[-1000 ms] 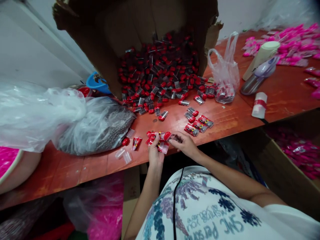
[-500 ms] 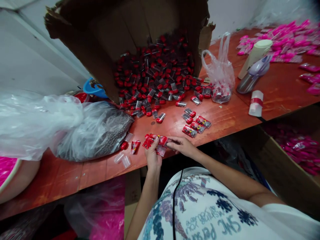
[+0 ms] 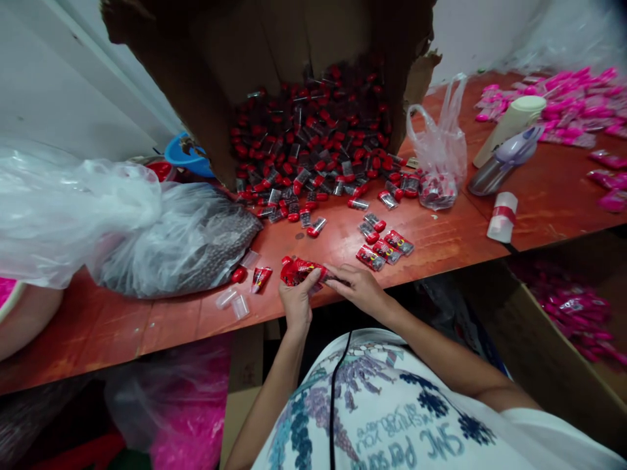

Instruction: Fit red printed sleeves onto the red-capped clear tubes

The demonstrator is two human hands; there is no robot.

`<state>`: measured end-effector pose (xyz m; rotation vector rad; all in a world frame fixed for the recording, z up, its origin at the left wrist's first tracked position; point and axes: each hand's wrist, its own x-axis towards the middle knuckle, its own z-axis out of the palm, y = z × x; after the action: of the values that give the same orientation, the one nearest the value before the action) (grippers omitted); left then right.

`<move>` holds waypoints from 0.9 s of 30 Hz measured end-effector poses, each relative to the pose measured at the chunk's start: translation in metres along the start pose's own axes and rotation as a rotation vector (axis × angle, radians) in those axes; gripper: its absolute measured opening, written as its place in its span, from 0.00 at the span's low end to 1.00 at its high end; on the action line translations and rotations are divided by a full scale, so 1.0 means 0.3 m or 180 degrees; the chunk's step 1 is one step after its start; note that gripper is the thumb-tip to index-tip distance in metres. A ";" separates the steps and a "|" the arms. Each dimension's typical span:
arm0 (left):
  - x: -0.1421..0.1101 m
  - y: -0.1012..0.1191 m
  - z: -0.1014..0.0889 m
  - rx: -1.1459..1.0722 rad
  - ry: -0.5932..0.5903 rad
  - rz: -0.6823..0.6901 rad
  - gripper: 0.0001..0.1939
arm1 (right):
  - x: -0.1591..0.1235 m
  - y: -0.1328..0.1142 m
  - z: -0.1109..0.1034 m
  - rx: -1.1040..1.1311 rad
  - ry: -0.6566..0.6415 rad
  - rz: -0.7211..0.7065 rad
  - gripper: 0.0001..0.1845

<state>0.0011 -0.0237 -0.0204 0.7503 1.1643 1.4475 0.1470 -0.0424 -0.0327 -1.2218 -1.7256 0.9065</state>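
My left hand (image 3: 296,300) is closed around several red printed plastic wrappers (image 3: 298,269), thumb on top, just above the table's front edge. The fingers of my right hand (image 3: 363,288) pinch the right end of these wrappers; whether a container is inside them is hidden. To the right lie three flat red-and-clear wrapped packs (image 3: 371,256) in a row, with two red-capped clear containers (image 3: 368,232) of dark beads behind them. On the left are a loose red wrapper (image 3: 261,279), a red cap (image 3: 238,274) and clear empty containers (image 3: 240,306).
A torn cardboard box (image 3: 166,85) on its side spills a heap of red-capped containers (image 3: 313,143). A plastic bag of dark beads (image 3: 196,241) lies left. A small carrier bag (image 3: 438,150), bottles (image 3: 504,160), a paper roll (image 3: 502,217) and pink packs (image 3: 563,104) stand right.
The view has shifted slightly. My right fingers have moved in closer over the wrappers' end, and the clear piece below my left thumb is now mostly covered. Both hands keep their hold.
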 end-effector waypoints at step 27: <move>-0.014 0.011 0.018 -0.0474 -0.0172 -0.0215 0.13 | -0.015 -0.054 0.014 0.0773 0.0202 0.0393 0.18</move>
<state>0.0057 -0.0262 -0.0150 0.6370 1.0191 1.4318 0.1381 -0.0513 -0.0211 -1.1906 -1.4549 1.1037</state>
